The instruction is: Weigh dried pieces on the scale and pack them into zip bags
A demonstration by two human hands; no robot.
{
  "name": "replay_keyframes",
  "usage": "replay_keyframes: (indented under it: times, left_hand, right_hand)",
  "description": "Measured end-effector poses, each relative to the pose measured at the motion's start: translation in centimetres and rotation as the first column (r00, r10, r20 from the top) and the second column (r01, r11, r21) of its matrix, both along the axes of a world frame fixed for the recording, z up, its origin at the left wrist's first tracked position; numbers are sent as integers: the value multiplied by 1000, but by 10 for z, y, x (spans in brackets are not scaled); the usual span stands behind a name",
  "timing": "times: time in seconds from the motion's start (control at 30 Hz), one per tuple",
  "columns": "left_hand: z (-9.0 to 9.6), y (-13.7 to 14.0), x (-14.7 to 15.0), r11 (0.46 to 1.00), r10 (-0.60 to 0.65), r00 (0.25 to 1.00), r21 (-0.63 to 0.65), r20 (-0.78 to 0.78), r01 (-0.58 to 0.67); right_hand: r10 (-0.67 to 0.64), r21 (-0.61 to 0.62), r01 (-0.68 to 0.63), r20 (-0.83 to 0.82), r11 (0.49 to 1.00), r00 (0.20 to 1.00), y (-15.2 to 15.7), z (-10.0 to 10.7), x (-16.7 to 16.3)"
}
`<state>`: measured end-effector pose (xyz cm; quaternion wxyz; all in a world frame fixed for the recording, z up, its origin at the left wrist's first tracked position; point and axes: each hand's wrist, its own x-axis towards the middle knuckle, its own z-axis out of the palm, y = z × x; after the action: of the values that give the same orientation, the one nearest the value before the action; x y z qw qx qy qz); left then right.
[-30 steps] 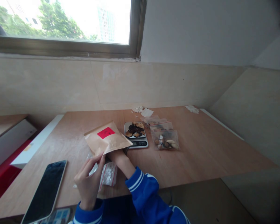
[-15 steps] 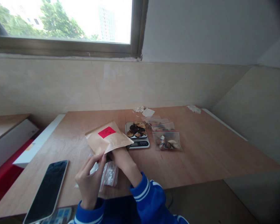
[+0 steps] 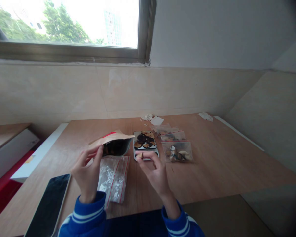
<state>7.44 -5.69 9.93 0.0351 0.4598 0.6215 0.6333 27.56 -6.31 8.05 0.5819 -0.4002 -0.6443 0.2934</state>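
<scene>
My left hand [image 3: 87,171] pinches the near left corner of a brown paper pouch [image 3: 120,135], whose dark mouth gapes toward me with some brown pieces inside. Between the thumb and finger of my right hand [image 3: 154,172] is a small tan dried slice [image 3: 140,155], held just in front of the scale. The digital kitchen scale [image 3: 135,158] carries a heap of dark-edged dried slices [image 3: 144,139]; my fingers cover most of its display. Below the pouch lie clear zip bags [image 3: 113,179] with red seal strips.
Several filled zip bags [image 3: 179,153] lie in a row right of the scale. A smartphone [image 3: 49,205] rests at the table's left front. White scraps [image 3: 148,117] and a paper square [image 3: 157,120] are at the back, near the wall.
My right hand has come out of the pouch and moved right, with a small dried slice in its fingers. The pouch has tipped so its opening shows.
</scene>
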Motion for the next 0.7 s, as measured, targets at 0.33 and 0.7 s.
replay_keyframes:
  times: [0.33, 0.7]
  left_hand:
    - [11, 54, -28, 1000, -25, 997, 7, 75, 25]
    - [-6, 52, -36, 991, -129, 987, 31, 91, 127]
  right_hand:
    - [-114, 90, 76, 893, 993, 436, 155, -32, 23]
    - [-157, 111, 126, 879, 986, 450, 160, -30, 29]
